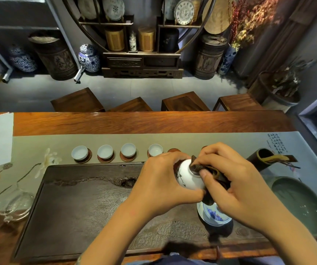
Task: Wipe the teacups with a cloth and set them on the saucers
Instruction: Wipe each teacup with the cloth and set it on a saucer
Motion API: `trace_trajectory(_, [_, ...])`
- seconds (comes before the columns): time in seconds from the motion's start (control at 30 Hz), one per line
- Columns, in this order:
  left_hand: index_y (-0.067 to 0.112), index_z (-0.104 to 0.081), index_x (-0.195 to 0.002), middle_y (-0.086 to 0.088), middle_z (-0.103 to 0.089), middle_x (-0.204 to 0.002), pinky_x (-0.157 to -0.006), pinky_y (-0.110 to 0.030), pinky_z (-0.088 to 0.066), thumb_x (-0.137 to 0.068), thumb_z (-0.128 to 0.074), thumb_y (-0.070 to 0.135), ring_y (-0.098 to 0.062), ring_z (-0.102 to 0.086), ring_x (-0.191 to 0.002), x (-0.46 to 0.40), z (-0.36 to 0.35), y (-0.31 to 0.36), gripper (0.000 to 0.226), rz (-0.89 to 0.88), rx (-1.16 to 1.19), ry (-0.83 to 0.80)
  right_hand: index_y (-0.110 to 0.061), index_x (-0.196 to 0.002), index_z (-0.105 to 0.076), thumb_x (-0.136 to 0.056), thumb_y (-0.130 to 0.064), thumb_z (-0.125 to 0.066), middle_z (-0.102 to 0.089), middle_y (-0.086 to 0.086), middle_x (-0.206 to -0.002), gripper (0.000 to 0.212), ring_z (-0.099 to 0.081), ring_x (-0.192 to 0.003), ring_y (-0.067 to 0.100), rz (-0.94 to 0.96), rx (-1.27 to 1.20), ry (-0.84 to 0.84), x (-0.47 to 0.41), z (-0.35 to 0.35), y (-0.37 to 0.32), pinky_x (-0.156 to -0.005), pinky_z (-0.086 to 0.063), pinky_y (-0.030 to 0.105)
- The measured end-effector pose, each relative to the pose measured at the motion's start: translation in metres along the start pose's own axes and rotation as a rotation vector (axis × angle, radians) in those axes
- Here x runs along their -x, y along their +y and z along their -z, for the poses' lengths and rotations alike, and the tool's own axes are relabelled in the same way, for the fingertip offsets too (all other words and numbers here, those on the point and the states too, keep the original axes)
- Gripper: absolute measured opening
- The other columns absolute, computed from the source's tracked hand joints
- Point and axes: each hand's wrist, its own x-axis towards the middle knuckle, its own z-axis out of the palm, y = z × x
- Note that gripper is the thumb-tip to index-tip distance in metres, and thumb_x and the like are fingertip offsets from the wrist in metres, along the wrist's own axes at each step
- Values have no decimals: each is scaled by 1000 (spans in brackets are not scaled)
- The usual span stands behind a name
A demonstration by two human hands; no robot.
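White teacup [189, 176] between both hands

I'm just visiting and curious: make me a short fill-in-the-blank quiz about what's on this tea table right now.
1. The number of small white cups already sitting on saucers in the row is ____.
2. The left hand holds a white cup while the right hand rubs it with a dark ____.
3. The saucer just right of the row holds ____ cup.

Missing words: four; cloth; no
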Motion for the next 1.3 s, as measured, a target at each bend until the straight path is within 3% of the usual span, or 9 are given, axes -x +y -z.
trace_trajectory(0.2, [26, -66, -83, 5, -60, -72, -59, -28, -47, -57, -78, 38, -7, -56, -66, 1, 1, 2, 31, -3, 0, -5, -8, -93, -69, -81, -5, -58, -57, 1, -97, 16, -58, -90, 21, 25, -9, 2, 1, 3, 1, -75, -48, 33])
trace_trajectory(0.63, [27, -68, -87, 3, -64, -76, -62, -39, -49, -57, -78, 38, -12, -62, -70, 3, 2, 0, 34, -11, 44, -27, -11, -93, -69, -79, -4, -61, -57, 0, -98, 18, -58, -90, 19, 50, 0, -53, 1, 6, 2, -74, -49, 35])
trace_trajectory(1.3, [27, -68, -94, 6, -70, -85, -70, -38, -51, -56, -83, 38, -11, -65, -81, 8, 1, -6, 41, -18, 62, -50, -8, -88, -69, -75, 0, -61, -57, 2, -93, 17, -57, -87, 20, 103, 15, -146, 0, 14, 2, -70, -47, 37])
